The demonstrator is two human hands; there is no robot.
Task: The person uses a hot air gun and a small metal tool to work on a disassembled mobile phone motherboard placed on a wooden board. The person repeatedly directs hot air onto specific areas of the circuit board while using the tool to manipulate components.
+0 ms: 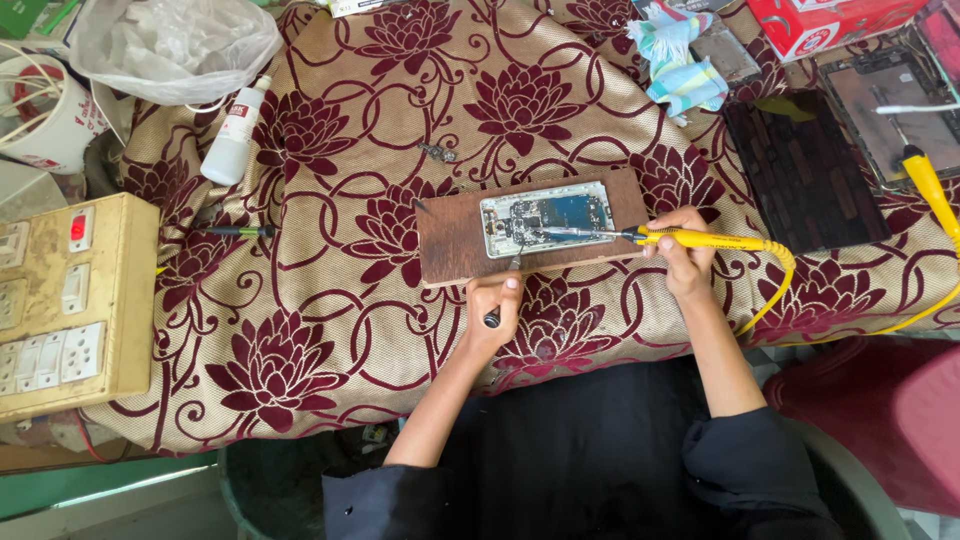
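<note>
An opened phone (545, 218) with its circuit board showing lies on a brown wooden board (450, 235) on the flowered cloth. My right hand (683, 252) grips a yellow soldering iron (700, 239) whose metal tip reaches left over the phone's board. My left hand (493, 305) holds tweezers (510, 270) upright, their tip at the phone's lower edge. The iron's yellow cord (775, 275) loops off to the right.
A beige switch-and-socket box (65, 300) sits at the left edge, a white squeeze bottle (235, 135) and a plastic bag (170, 40) at the upper left. A dark tablet (805, 170), another opened device (890, 115), a striped rag (680, 60) and a red box (830, 20) lie at the upper right.
</note>
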